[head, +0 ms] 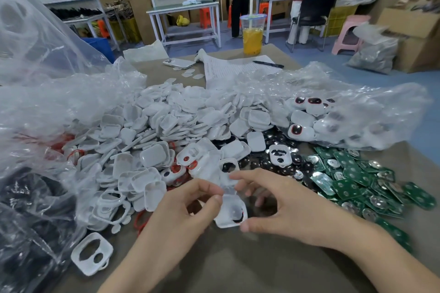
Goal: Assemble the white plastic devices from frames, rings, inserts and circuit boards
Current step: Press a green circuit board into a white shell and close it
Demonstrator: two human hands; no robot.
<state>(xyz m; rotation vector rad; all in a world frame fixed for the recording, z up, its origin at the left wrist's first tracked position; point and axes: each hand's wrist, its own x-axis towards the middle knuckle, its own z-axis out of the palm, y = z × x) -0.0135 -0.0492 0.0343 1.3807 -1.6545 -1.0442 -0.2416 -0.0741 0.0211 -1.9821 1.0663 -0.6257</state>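
Left hand and right hand, fingers curled, pinch one white frame above the table.

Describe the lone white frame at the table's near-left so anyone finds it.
From the heap of white shells mid-table, drop to its near-left edge beside the clear bag. The frame lies alone on bare tabletop, with one large and one small cutout.

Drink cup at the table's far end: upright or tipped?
Upright. The cup stands on its base, lid on top, straw vertical, yellow drink level in its lower half.
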